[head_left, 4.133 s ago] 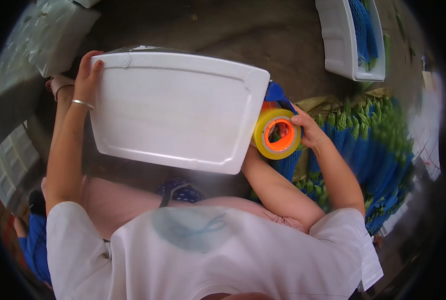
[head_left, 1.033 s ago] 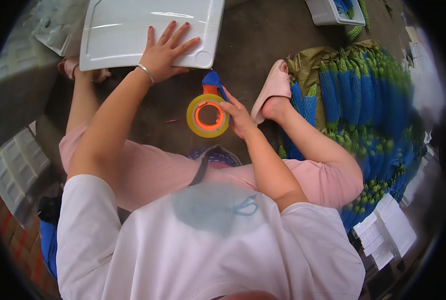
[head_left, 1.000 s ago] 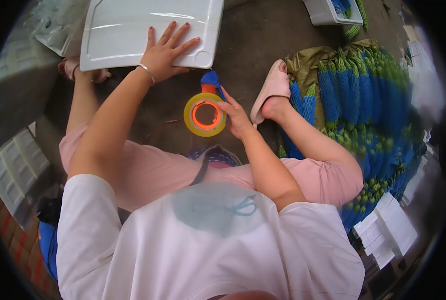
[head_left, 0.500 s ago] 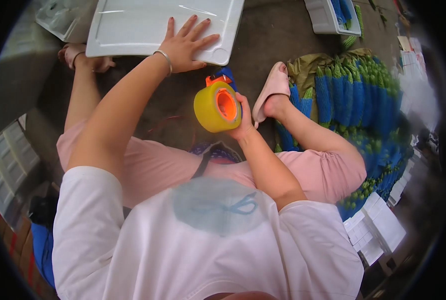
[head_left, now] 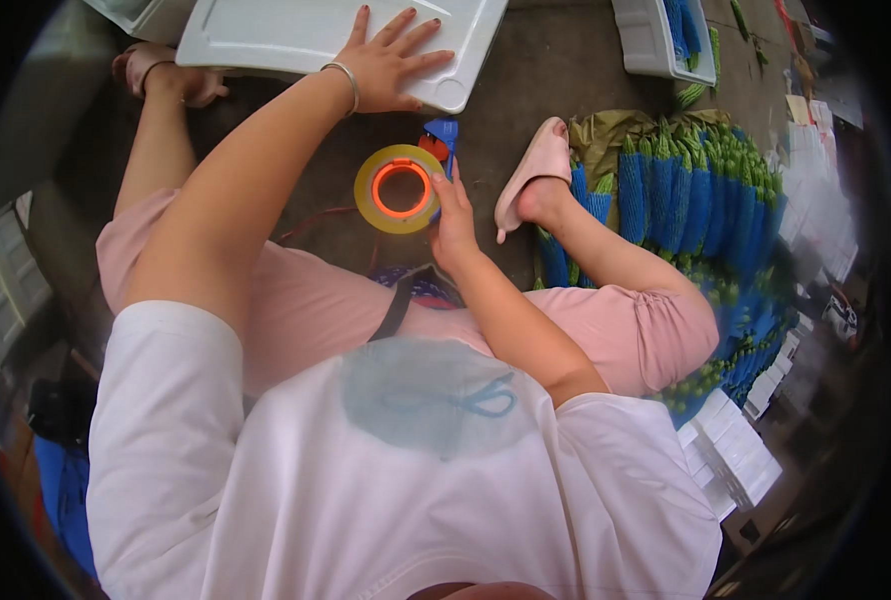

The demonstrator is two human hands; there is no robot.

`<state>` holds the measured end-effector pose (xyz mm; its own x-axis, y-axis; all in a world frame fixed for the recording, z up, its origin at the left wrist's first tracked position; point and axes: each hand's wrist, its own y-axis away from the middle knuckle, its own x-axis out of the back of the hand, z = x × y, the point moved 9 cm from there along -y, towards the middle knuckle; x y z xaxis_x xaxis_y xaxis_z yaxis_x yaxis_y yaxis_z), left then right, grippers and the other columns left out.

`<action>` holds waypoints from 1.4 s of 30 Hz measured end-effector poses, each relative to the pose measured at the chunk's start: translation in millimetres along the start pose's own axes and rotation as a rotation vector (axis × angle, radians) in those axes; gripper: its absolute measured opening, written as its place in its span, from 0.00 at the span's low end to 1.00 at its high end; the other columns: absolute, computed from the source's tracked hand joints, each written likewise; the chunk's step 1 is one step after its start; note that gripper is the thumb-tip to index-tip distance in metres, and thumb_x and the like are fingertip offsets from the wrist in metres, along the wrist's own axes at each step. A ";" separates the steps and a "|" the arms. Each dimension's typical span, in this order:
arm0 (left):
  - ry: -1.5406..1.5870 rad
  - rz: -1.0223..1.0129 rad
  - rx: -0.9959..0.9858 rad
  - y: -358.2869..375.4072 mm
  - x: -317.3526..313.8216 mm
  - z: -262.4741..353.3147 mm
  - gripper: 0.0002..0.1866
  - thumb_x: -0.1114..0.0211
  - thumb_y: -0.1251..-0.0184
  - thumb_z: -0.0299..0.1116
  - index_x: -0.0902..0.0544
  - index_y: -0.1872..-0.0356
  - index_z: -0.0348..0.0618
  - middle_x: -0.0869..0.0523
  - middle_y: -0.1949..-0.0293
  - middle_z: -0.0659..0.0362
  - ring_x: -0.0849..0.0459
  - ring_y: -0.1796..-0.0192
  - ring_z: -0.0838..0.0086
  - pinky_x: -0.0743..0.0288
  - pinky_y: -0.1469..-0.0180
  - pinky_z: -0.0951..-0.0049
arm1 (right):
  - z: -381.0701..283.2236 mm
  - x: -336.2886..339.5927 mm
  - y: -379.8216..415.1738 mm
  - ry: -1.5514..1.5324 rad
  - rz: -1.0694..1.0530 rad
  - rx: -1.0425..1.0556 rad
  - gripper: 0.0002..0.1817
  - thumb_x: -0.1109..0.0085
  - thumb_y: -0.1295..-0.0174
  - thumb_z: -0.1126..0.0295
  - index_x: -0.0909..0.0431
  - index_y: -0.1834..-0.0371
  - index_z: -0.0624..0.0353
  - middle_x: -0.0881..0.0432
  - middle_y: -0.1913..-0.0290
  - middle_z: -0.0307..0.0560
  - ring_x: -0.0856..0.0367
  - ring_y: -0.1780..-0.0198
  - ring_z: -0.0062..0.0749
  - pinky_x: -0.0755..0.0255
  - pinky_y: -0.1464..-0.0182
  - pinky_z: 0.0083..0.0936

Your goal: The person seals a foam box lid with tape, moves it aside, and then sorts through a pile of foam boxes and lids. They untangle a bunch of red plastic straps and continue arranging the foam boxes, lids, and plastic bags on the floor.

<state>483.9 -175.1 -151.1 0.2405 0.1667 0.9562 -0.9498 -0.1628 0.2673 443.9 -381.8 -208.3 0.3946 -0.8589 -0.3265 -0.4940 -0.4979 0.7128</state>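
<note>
My left hand [head_left: 390, 72] rests palm down on a white foam box lid [head_left: 266, 35], fingers spread, near its right corner. A bracelet circles that wrist. In my right hand [head_left: 453, 220] is a tape dispenser [head_left: 440, 140] with a blue frame and an orange-red part, held below and to the right of the lid. Its wide roll of yellowish tape [head_left: 369, 190] turns its round side and orange core toward me. The fingers wrap the dispenser's handle side, partly hiding it. The dispenser is apart from the lid.
Green bumpy gourds [head_left: 691, 195] in blue mesh sleeves lie in rows at right. A white foam box [head_left: 656, 45] with more of them stands at the upper right. My feet in pink slippers [head_left: 536, 170] flank the floor space. White foam pieces [head_left: 731, 450] lie lower right.
The tape dispenser has turned in my right hand's grip, so the roll now shows its flat side, and it has shifted slightly left. My left hand stays flat on the lid.
</note>
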 end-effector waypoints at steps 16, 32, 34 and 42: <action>0.115 0.057 -0.030 -5.3 -3.4 -8.6 0.31 0.45 0.36 0.56 0.39 0.30 0.77 0.55 0.24 0.65 0.59 0.23 0.61 0.71 0.30 0.33 | 4.7 -82.0 -34.6 0.601 -0.462 -0.344 0.33 0.38 0.45 0.60 0.30 0.38 0.68 0.20 0.47 0.50 0.23 0.48 0.28 0.31 0.45 0.21; -0.008 0.281 0.814 80.5 0.8 -132.6 0.42 0.42 0.40 0.62 0.38 0.32 0.44 0.40 0.31 0.45 0.42 0.30 0.46 0.47 0.30 0.53 | -285.3 4.8 10.5 0.592 -0.444 0.119 0.38 0.41 0.49 0.64 0.37 0.32 0.65 0.24 0.42 0.53 0.22 0.44 0.31 0.31 0.39 0.24; 0.127 0.170 0.807 86.6 20.6 -144.4 0.41 0.42 0.40 0.61 0.36 0.33 0.42 0.38 0.32 0.45 0.40 0.31 0.46 0.45 0.31 0.54 | -295.2 -10.0 2.9 0.604 -0.475 0.179 0.40 0.41 0.48 0.62 0.39 0.31 0.66 0.23 0.44 0.53 0.22 0.45 0.30 0.30 0.40 0.24; 0.298 0.376 1.107 106.3 -8.1 -248.0 0.50 0.31 0.51 0.58 0.42 0.32 0.40 0.38 0.33 0.45 0.36 0.34 0.48 0.39 0.34 0.57 | -274.7 -22.3 -26.9 0.433 -0.505 0.195 0.41 0.41 0.48 0.60 0.41 0.30 0.65 0.23 0.45 0.51 0.22 0.46 0.31 0.29 0.42 0.25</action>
<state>331.3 47.5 -160.0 -0.2080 0.1241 0.9702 -0.2291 -0.9705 0.0751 661.2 -316.3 -49.6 0.8668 -0.4108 -0.2827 -0.2823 -0.8715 0.4010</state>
